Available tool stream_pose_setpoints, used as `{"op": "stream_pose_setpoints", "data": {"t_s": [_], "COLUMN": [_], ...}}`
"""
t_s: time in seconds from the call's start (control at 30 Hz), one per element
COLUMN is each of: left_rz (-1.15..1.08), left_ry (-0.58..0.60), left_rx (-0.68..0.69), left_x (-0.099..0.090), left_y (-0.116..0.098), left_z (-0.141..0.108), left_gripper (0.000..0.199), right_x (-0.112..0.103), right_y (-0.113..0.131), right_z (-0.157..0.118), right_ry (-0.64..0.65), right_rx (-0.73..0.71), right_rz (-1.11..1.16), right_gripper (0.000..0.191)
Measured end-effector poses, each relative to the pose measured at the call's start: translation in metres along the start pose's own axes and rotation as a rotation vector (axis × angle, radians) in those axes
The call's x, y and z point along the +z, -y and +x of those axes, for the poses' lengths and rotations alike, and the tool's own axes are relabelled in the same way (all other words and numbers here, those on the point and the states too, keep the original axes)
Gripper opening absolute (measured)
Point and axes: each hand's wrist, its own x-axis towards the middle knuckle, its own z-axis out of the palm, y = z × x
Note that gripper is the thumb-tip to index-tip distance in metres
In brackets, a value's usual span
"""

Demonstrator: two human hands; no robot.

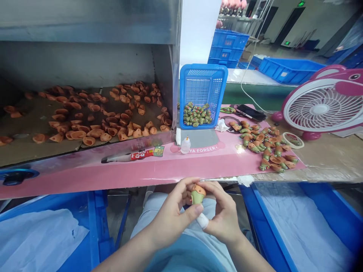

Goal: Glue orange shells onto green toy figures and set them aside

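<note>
Head view, looking down: over the person's lap, just short of the table (136, 172), both hands grip one small figure (197, 195), an orange cap (199, 189) on a green body. The left hand (174, 215) pinches it between thumb and fingers; the right hand (224, 211), a white wrap (202, 221) on its thumb, curls fingers around the top. The step seems to be fitting cap to body; the next move likely calls for steady, even pressure. Ahead stand a bottle (185, 146) and a blue basket (203, 67) of green pieces (197, 115); ahead-right, capped figures (266, 145); ahead-left, loose caps (113, 122).
</note>
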Motion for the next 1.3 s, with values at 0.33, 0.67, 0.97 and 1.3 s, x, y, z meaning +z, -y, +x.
{"op": "stream_pose_setpoints", "data": {"t_s": [0.33,0.67,0.97,1.3], "left_rz": [-0.040,-0.351,-0.286,0.175], "left_ry": [-0.018,0.015,-0.002,-0.045], "left_rx": [0.011,-0.040,0.026,0.053], "left_x": [-0.005,0.005,0.004,-0.003], "left_y": [-0.002,0.007,0.010,0.003], "left_z": [-0.003,-0.002,-0.002,-0.009], "left_gripper": [0.040,0.035,0.037,0.025], "right_x": [0.003,0.008,-0.004,-0.001], "right_y": [-0.008,-0.008,-0.003,0.004], "right_z": [0.001,-0.001,0.002,-0.010], "right_ry": [-0.019,-0.017,0.092,0.034], "right_rx": [-0.070,-0.152,-0.289,-0.452], "right_rz": [0.065,0.226,-0.052,-0.067], "right_gripper": [0.044,0.050,0.051,0.035]}}
